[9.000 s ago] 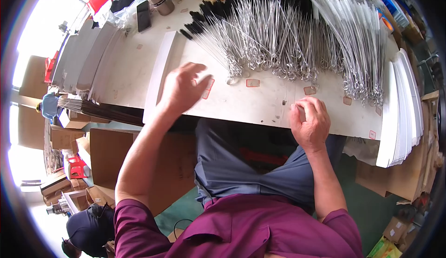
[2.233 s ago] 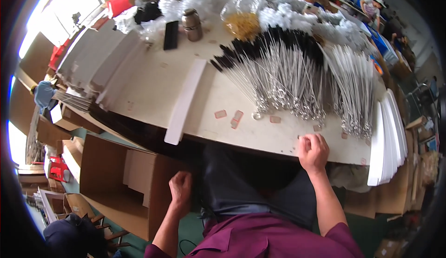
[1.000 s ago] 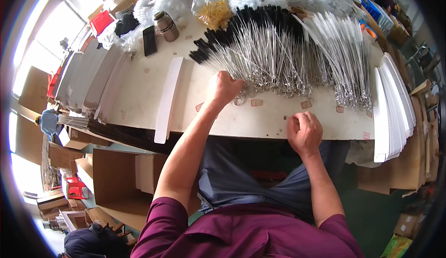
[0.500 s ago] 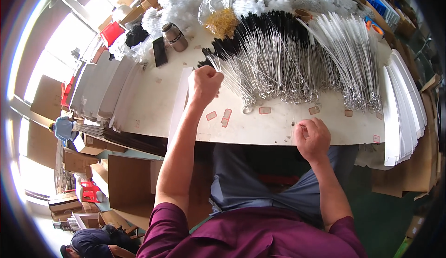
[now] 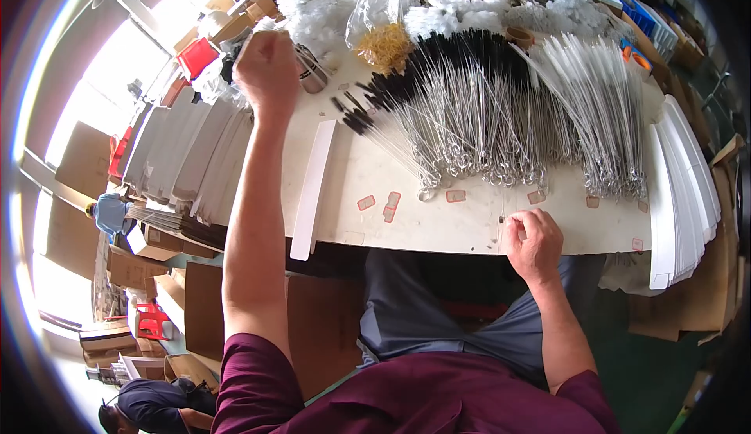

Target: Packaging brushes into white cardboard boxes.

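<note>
Left hand [image 5: 267, 66], one; right hand [image 5: 535, 246], one. Spreads of wire brushes, two: black-bristled wire brushes [image 5: 469, 113], one spread, and white-bristled wire brushes [image 5: 601, 113], one spread, the individual brushes too dense to number. Long narrow white carton [image 5: 314, 191], one. Red-edged stickers [image 5: 456, 196], at least seven. Metal flask [image 5: 314, 74], one, partly hidden. Heap of yellow rubber bands [image 5: 383, 49], one. Brown tape roll [image 5: 520, 43], one. Red plastic stool [image 5: 152, 322], one.

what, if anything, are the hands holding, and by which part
Cannot be told: the left hand and right hand are both curled, and no held thing shows.
</note>
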`<state>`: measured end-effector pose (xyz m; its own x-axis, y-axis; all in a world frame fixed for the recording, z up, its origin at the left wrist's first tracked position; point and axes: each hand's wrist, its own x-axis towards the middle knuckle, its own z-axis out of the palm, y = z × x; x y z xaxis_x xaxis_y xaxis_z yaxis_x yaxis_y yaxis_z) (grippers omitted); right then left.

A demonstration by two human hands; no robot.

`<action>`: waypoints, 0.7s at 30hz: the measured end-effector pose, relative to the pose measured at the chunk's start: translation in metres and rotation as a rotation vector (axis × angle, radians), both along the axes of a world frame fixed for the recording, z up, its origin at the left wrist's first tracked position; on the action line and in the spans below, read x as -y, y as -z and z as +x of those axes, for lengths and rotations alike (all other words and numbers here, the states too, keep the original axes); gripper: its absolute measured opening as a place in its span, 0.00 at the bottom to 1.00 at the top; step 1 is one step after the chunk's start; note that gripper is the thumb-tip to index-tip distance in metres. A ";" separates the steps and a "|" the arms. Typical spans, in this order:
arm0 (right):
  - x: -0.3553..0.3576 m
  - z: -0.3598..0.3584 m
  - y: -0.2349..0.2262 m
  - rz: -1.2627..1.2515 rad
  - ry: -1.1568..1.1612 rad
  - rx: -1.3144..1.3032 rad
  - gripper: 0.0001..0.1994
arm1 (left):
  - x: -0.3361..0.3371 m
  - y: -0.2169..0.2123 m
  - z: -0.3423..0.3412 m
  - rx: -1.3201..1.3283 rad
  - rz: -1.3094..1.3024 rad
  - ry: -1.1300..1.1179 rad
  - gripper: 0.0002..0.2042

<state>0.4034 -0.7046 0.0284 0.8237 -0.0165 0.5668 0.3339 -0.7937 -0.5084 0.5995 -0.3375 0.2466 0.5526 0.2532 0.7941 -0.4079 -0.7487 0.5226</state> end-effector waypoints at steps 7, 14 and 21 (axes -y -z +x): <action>-0.004 0.000 0.000 -0.008 -0.004 0.030 0.04 | -0.025 -0.064 -0.013 0.244 0.131 0.045 0.09; -0.002 -0.001 0.001 -0.010 0.005 0.046 0.04 | 0.025 -0.080 -0.073 -0.116 -0.238 0.457 0.11; 0.017 0.005 0.000 0.741 -0.034 -0.330 0.08 | 0.082 -0.088 -0.137 -0.585 -0.139 0.732 0.10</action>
<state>0.4083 -0.7220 0.0284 0.9535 -0.2639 0.1459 0.0927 -0.2040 -0.9746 0.4625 -0.4200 0.3350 0.9123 -0.2427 0.3300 -0.3971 -0.3265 0.8578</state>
